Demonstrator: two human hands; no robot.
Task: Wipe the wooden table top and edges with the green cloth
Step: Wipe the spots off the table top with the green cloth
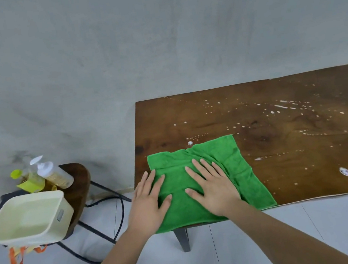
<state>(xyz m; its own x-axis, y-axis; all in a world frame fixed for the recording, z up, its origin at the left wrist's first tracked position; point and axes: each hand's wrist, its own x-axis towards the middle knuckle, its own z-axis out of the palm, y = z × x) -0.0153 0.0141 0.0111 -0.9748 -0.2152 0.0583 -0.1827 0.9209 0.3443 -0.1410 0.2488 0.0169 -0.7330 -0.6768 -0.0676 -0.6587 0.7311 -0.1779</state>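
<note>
Green cloth (236,159) lies spread on the near left corner of the wooden table (294,160), pinned under both palms. The left hand (149,201) rests flat on its left edge and the right hand (215,192) on its middle, fingers straight and spread, gripping nothing. The step looks like an early sweep. It should go best with even downward pressure, pushing the fuzzy, slightly rumpled square rightward in overlapping strokes through the white spatter (284,106) on the smooth, dark top, then wrapping it over the thin front edge. Left of the table, a rounded stool (80,184) holds bottles (51,174) and a pale plastic tub (64,204).
</note>
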